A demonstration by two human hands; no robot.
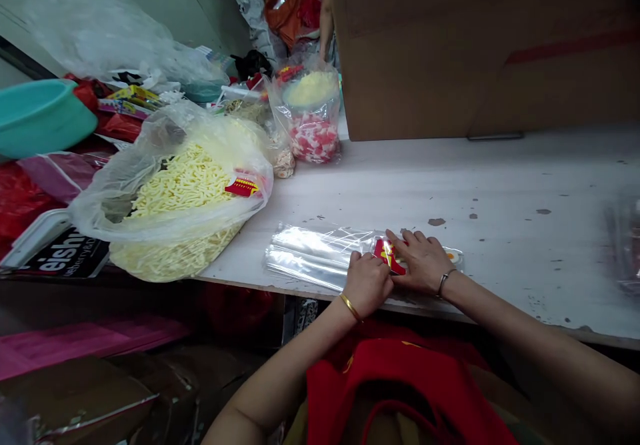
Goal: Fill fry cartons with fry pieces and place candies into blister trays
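left grip (369,283), right grip (423,263) on clear sleeves (310,251), can't tell if closed, carton (425,51) beyond, bag (165,233) leftward

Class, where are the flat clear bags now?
In the head view's lower middle, the flat bags lie on the white table, right of the yellow-filled bag, partly under the left hand and right hand.

Bags (310,251): clear, silvery glare. Card (387,257): red, yellow markings. Sticks (180,185): pale yellow. Chunks (315,139): pink and white. Basin (40,115): turquoise. Table (500,178): white, brown-flecked. Carton (440,45): brown, red stripe. Sign (75,258): black, white lettering. Bangle (351,307): gold.
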